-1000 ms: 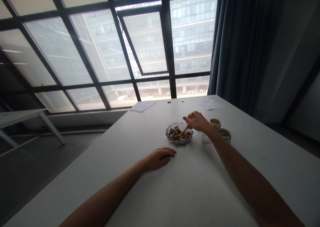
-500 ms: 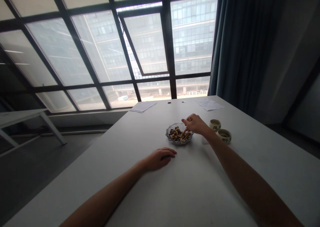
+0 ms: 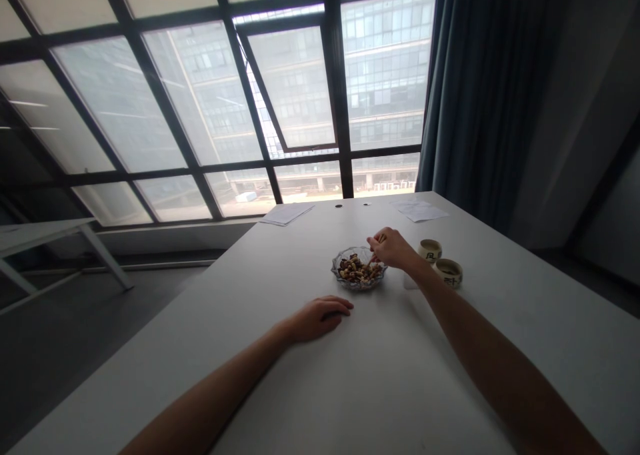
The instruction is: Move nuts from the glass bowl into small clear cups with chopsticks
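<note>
A clear glass bowl [image 3: 336, 276] holds mixed nuts and dried pieces [image 3: 354, 268]. My right hand [image 3: 394, 249] is above its right rim, closed round thin wooden chopsticks [image 3: 382, 238]. Their lower ends point down into the bowl; my fingers cover much of them. My left hand [image 3: 320, 317] lies on the table in front of the bowl, fingers stretched out and holding nothing. Right of my right wrist stand two small cream ceramic cups with dark characters, a rear cup [image 3: 430, 249] and a front cup [image 3: 449, 273] with something dark inside.
The white table [image 3: 380, 375] carries papers at its back left [image 3: 287, 213] and more papers [image 3: 421, 210] at its back right. A small pale item [image 3: 411, 282] lies partly under my right forearm. Another table [image 3: 45, 231] stands left; windows and a blue curtain [image 3: 465, 108] are beyond.
My right hand has shifted slightly to the right at the bowl, with the chopstick ends showing more over the nuts. My left hand stays in place.
</note>
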